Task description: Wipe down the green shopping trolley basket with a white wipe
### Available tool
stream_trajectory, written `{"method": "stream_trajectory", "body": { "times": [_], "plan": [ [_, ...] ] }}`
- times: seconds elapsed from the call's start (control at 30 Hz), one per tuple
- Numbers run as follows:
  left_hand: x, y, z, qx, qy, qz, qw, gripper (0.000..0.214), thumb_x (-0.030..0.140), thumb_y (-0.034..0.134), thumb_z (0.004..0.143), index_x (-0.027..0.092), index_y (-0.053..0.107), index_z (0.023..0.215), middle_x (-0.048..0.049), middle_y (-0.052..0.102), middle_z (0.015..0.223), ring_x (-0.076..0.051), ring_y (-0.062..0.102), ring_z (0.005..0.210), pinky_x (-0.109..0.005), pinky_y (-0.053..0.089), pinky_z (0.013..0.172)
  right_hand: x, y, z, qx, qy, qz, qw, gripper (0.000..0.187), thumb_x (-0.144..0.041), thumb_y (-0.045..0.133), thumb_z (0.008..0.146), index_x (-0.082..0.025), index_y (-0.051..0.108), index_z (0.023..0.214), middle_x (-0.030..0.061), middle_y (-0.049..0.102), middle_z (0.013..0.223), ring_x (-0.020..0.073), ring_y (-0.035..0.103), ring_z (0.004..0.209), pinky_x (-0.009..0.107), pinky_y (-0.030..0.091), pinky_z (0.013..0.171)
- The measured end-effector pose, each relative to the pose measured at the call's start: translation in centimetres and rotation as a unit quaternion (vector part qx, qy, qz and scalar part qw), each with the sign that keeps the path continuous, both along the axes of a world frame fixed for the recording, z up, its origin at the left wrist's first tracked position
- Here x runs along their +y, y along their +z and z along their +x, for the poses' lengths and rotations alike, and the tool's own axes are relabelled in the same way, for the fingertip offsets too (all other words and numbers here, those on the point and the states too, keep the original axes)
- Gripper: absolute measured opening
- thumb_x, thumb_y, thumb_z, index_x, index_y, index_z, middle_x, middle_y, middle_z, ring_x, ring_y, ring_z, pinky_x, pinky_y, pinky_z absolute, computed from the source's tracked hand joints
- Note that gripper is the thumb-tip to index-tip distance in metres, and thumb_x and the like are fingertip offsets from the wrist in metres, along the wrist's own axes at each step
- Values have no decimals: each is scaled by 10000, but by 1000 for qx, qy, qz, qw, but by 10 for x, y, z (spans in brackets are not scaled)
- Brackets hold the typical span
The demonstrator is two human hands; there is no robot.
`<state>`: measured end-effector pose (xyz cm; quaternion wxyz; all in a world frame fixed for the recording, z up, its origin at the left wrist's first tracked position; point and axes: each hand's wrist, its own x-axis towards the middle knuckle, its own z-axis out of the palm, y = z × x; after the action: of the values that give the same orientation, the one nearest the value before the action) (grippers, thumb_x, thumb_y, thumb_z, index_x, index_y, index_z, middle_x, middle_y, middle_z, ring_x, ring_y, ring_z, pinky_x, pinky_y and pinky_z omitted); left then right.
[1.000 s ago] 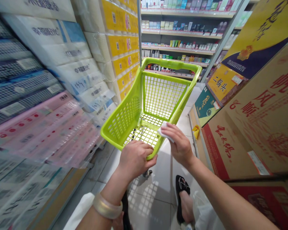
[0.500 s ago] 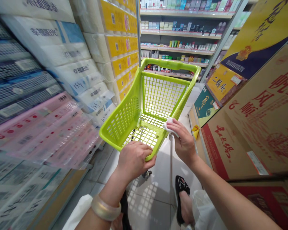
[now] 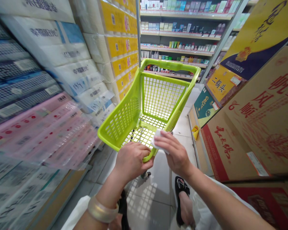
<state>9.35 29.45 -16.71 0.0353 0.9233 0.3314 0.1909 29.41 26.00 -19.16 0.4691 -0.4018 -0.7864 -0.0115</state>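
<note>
A green plastic shopping cart [image 3: 121, 126] with a gridded basket stands in front of me, nothing lying in it. My left hand [image 3: 133, 158] is wrapped over the near corner of its rim, fingers closed round the edge. With my right hand [image 3: 174, 151] I press a white cloth or tissue [image 3: 157, 140] against the right rim, a little beyond the left hand. The fingers lie over the white piece, and its underside is hidden.
Packs of tissue [image 3: 69, 52] and pink packages [image 3: 43, 127] are stacked on the left, beside yellow-labelled paper rolls [image 3: 121, 48]. Cardboard boxes [image 3: 261, 111] line the right. Shelves of bottles and cartons [image 3: 182, 32] stand beyond the cart. My sandalled foot [image 3: 183, 203] is on the tiled floor.
My right hand has slid the white cloth or tissue along the right rim, nearer to me and to the left hand. The left hand and the cart's near end shifted slightly left.
</note>
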Motion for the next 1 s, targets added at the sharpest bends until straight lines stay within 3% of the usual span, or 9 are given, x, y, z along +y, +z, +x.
{"method": "stream_trajectory", "body": {
  "times": [0.1,0.33,0.73,1.0],
  "plan": [
    [1,0,-1,9,5,4,1000,149,304,645,802,212,707,703,-12,724,727,-190,656,740,-297,442,676,-5,-1,-7,-44,56,-4,997,377,-84,383,961,-208,611,1236,74,691,1237,186,505,1330,425,427,1120],
    [0,0,0,-16,-10,0,1000,207,301,614,848,222,693,673,21,752,797,-170,668,753,-298,442,690,27,3,28,66,-84,2,994,334,-132,412,969,-242,669,1151,75,710,1182,222,561,1276,505,433,1111],
    [-2,-1,-3,-16,-12,8,1000,229,309,607,852,222,685,656,26,746,783,-158,658,728,-288,430,656,46,12,42,21,-122,-35,992,293,-151,431,976,-265,679,1084,18,718,1164,219,508,1328,527,365,1154],
    [5,9,-21,15,0,-36,999,161,296,636,801,246,702,664,50,750,776,-154,673,724,-268,433,628,40,22,31,-8,-100,-61,993,263,-140,457,962,-262,679,1035,10,738,1088,226,577,1251,502,433,1097]
  ]
}}
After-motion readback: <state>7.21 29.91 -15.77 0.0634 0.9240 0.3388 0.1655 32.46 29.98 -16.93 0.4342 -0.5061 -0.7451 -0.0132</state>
